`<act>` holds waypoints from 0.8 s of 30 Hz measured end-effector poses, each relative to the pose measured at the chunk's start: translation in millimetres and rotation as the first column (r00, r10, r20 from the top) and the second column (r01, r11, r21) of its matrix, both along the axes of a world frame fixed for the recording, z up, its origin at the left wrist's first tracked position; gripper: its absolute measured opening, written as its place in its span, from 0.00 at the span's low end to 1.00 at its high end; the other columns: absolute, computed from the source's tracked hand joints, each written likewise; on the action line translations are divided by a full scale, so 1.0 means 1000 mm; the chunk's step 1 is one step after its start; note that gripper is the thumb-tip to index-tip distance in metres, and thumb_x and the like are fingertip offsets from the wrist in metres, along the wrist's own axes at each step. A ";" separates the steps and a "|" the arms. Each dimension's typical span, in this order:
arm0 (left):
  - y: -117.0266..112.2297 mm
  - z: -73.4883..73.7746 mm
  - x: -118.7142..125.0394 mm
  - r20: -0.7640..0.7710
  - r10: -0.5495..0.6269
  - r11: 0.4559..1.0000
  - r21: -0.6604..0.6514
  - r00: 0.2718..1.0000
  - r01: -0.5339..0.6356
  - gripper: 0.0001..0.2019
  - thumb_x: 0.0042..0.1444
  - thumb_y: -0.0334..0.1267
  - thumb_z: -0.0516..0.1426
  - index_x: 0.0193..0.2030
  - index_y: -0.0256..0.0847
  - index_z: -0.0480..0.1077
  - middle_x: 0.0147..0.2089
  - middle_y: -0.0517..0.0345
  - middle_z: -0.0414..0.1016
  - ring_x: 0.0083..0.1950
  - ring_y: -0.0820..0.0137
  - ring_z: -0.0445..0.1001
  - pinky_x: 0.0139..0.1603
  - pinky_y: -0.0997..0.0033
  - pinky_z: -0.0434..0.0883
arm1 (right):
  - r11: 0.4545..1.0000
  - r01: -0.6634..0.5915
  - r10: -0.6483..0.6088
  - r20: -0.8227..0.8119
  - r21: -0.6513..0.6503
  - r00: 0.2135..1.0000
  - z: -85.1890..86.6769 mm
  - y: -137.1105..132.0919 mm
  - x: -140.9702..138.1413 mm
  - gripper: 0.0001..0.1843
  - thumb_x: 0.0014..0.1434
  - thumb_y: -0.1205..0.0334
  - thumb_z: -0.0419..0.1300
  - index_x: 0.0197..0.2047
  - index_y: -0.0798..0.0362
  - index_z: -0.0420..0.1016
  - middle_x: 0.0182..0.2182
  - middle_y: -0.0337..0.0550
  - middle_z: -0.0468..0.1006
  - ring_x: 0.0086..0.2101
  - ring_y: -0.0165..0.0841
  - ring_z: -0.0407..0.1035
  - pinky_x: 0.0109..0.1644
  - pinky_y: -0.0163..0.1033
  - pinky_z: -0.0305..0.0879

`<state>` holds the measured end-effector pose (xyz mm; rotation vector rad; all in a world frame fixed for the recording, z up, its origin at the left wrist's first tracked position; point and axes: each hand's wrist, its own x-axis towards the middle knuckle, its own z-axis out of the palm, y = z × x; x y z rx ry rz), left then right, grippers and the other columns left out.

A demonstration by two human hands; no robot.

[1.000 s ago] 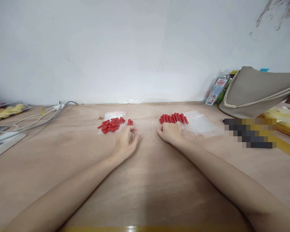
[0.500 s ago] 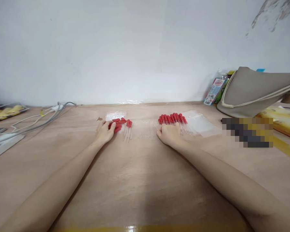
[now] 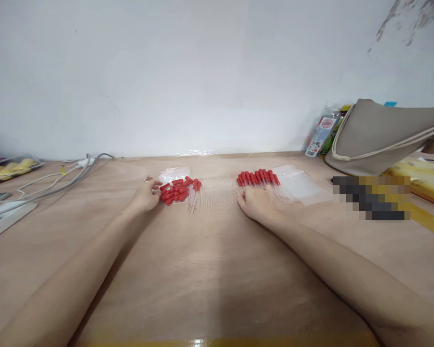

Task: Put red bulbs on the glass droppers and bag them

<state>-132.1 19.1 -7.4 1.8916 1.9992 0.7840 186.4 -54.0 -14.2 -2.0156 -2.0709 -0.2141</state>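
Note:
My left hand is at the left side of a loose pile of red rubber bulbs, its fingers bent and slightly apart, with nothing visible in them. Just right of the pile lie a couple of glass droppers with red bulbs on their ends. A row of thin clear glass tubes spreads across the middle. My right hand rests closed at the near side of a fanned row of red-bulbed droppers. Its fingertips are hidden, and what they pinch cannot be made out.
A small clear bag lies behind the bulb pile, and a larger clear bag lies right of the droppers. Cables run at the left. A grey bag and a bottle stand back right, against the wall.
My left hand has moved left off the red bulbs, uncovering more of the pile. My right hand has barely moved.

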 end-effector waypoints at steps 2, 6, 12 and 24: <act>-0.001 0.001 -0.004 -0.020 -0.015 1.000 0.003 1.000 0.015 0.19 0.44 0.32 0.53 0.46 0.36 0.66 0.46 0.49 0.70 0.36 0.68 0.73 0.38 0.70 0.70 | 1.000 0.001 -0.001 -0.005 0.022 1.000 -0.002 0.000 0.000 0.14 0.57 0.60 0.46 0.32 0.57 0.71 0.26 0.49 0.76 0.28 0.37 0.68 0.42 0.45 0.46; -0.006 0.011 -0.005 -0.118 -0.049 0.998 0.040 0.992 0.054 0.20 0.42 0.30 0.53 0.46 0.37 0.67 0.47 0.51 0.69 0.37 0.67 0.73 0.39 0.70 0.70 | 0.997 0.007 -0.005 -0.027 0.082 1.000 -0.006 -0.003 0.002 0.14 0.58 0.60 0.46 0.33 0.57 0.69 0.27 0.49 0.76 0.29 0.37 0.68 0.41 0.44 0.46; -0.025 0.037 0.023 -0.214 -0.031 0.978 0.193 0.976 0.073 0.24 0.46 0.26 0.49 0.52 0.36 0.64 0.46 0.47 0.71 0.44 0.62 0.72 0.45 0.64 0.68 | 0.959 -0.043 0.074 -0.098 0.282 0.992 -0.015 -0.015 0.011 0.11 0.60 0.61 0.45 0.33 0.56 0.66 0.30 0.48 0.76 0.32 0.37 0.68 0.41 0.43 0.48; -0.088 -0.013 0.122 0.491 -0.566 0.820 0.252 0.662 0.514 0.07 0.48 0.32 0.56 0.35 0.39 0.62 0.31 0.60 0.66 0.33 0.75 0.68 0.35 0.74 0.66 | 0.774 -0.417 0.531 -0.130 0.477 0.837 -0.023 -0.039 0.026 0.10 0.60 0.64 0.50 0.41 0.54 0.71 0.32 0.42 0.78 0.34 0.33 0.69 0.38 0.39 0.51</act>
